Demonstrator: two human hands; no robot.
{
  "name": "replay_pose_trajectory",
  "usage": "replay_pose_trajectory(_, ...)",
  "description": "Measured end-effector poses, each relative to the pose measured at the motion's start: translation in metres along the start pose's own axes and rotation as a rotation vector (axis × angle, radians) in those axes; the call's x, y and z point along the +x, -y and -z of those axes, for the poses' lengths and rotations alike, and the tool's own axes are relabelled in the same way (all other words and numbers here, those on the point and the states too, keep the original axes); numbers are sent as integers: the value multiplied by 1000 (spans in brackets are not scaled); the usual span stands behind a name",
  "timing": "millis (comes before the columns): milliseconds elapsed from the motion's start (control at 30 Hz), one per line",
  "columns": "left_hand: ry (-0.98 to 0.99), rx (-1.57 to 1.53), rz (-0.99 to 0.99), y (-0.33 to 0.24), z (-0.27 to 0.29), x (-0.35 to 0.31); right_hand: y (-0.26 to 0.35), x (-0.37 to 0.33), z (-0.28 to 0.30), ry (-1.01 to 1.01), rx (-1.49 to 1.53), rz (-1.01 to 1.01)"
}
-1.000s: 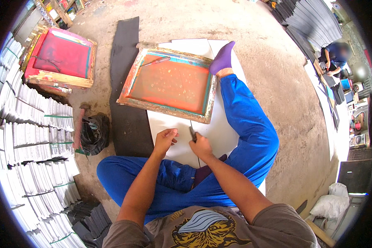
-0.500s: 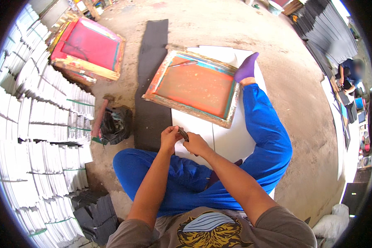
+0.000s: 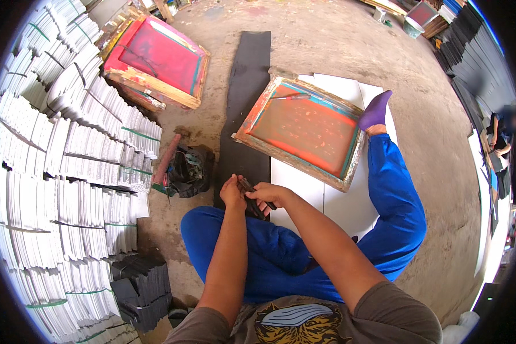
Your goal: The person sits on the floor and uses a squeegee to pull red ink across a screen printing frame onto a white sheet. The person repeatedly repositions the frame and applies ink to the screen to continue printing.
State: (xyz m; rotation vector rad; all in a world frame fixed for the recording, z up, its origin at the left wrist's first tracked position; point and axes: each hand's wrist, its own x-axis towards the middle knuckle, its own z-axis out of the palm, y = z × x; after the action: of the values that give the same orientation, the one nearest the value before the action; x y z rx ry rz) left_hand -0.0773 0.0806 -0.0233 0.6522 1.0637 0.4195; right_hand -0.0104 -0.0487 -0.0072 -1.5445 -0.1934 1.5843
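Observation:
My right hand (image 3: 265, 195) is closed around dark pliers (image 3: 254, 207), whose handles spread apart below the fingers. My left hand (image 3: 232, 192) meets the tip of the pliers, its fingers pinched together; whatever sits in that pinch is too small to make out. Both hands are over my bent leg in blue trousers (image 3: 292, 246). Just ahead of them lies a wooden-framed printing screen (image 3: 304, 123) with orange mesh, tilted to the right. A slim red-and-grey tool (image 3: 291, 97) rests on its far part. My foot in a purple sock (image 3: 376, 110) touches the frame's right side.
White sheets (image 3: 295, 178) lie under the screen, beside a long black strip (image 3: 249, 74). A black plastic bag (image 3: 190, 172) is at the left, near tall stacks of white bundles (image 3: 86, 200) and black bundles (image 3: 140, 292). Another screen, pink (image 3: 160, 54), stands far left. A person (image 3: 501, 132) sits far right.
The view has swung left, so the scene sits further right. The pliers in my right hand have turned, and their handles now show spread apart. My left fingers stay at their tip.

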Motion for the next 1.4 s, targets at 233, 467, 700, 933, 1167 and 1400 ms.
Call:
replay_pose_trajectory(233,-179,269,-152,0,-5,-8,-37,-35,17,-32,138,49)
replay_pose_trajectory(467,-22,410,-266,21,-21,-24,-101,-123,68,-293,152,-33)
replay_pose_trajectory(700,169,548,-349,52,-18,-17,-106,-199,95,-757,-373,-193)
replay_pose_trajectory(933,235,594,-332,55,-16,-21,-82,-212,104,-846,-784,-389)
replay_pose_trajectory(1167,235,566,-317,60,-17,-14,-70,-204,105,-835,-802,-465)
replay_pose_trajectory(1400,261,530,-274,54,-29,-29,-58,-204,99,-827,-845,-506)
